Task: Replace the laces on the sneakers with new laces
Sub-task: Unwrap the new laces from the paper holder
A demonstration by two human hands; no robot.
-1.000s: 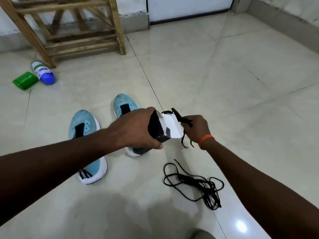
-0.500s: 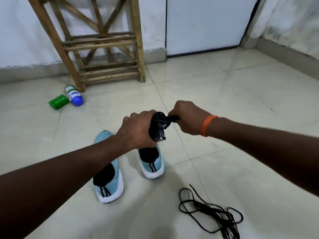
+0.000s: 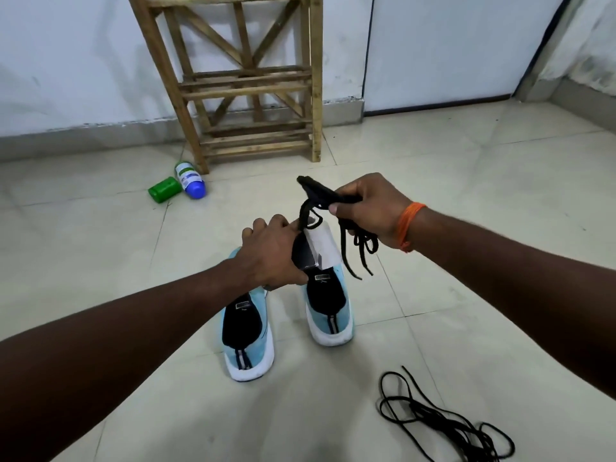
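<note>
Two light-blue sneakers stand side by side on the tiled floor, heels toward me: the left sneaker point(image 3: 248, 331) and the right sneaker point(image 3: 330, 305). My left hand point(image 3: 270, 251) grips a small black-and-white lace package point(image 3: 315, 246) above them. My right hand point(image 3: 368, 208), with an orange band at the wrist, pinches a folded bundle of new black laces point(image 3: 320, 195) just clear of the package; loose ends dangle below the hand. A separate black lace point(image 3: 446, 425) lies tangled on the floor at the lower right.
A wooden rack point(image 3: 246, 85) stands against the white wall behind the sneakers. A green container point(image 3: 165, 190) and a white bottle with a blue cap point(image 3: 190, 180) lie on the floor beside its left leg. A white door point(image 3: 450, 51) is at the back right.
My right hand has drawn the black lace bundle up and out of the package. The view has tilted up, so the sneakers and floor lace sit lower in frame.
</note>
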